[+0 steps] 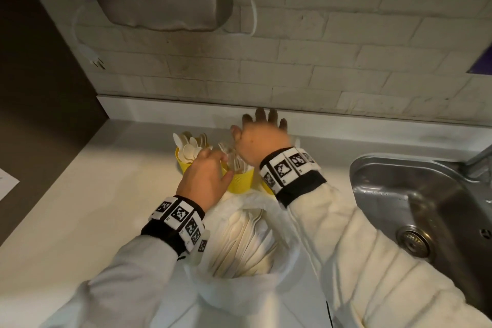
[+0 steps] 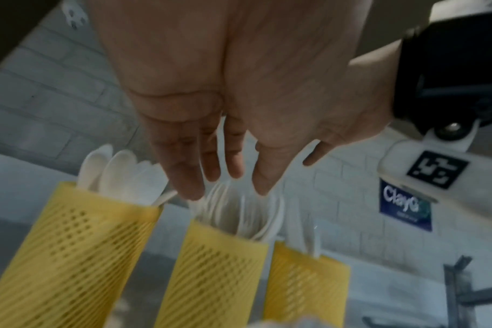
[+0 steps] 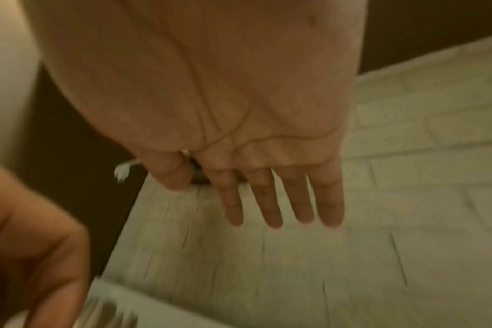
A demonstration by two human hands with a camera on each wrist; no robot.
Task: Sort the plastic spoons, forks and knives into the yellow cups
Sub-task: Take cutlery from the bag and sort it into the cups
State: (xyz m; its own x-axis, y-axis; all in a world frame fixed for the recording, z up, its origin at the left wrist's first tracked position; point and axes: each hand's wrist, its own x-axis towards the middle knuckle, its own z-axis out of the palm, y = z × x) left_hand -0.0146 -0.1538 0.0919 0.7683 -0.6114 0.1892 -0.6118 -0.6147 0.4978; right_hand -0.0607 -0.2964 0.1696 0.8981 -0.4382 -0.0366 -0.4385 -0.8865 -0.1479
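Your head camera is looking steeply down at the worktop [image 1: 106, 189] and brick wall [image 1: 346, 61]. Both wrist cameras are peering close along your palms, sharing that wall [image 2: 42, 93] [image 3: 421, 144].

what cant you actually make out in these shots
- Right cup: in the head view the right wrist hides most of it; the left wrist view is too blurred to name its cutlery.
- Bag: the head view shows white cutlery inside, types unclear.
- Right hand: right wrist view blurred, cups out of frame.
- Left hand: fingers straight, holding nothing visible.
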